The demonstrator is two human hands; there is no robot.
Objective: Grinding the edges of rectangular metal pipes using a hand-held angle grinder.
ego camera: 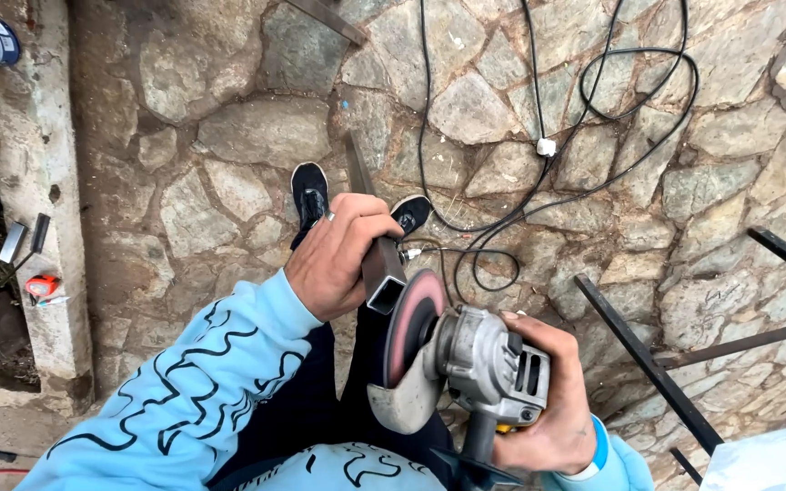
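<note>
While the left hand (334,259) wraps its grip closed around a length of square steel tube (377,245), the tube slants from mid-frame down toward the viewer, its hollow cut end facing up and lying just beside the disc; held that way, the end stays steady and in plain sight. The right hand (552,400), lower centre-right, has its grip closed on the body of a grey angle grinder (479,364), turned so the reddish disc (408,323) stands on edge next to the tube's open end, with the guard below it; whether disc and tube touch cannot be told. A black cable (557,118) loops across the upper centre of the frame to a small white connector (547,146), slack and well apart from the disc. Two dark shoes (309,193) stand on a floor of irregular stone paving (229,136). Along the left edge runs a pale concrete kerb (34,164), with a small red object (42,285) lying near it. Black metal bars (648,364) cross the right side.
</note>
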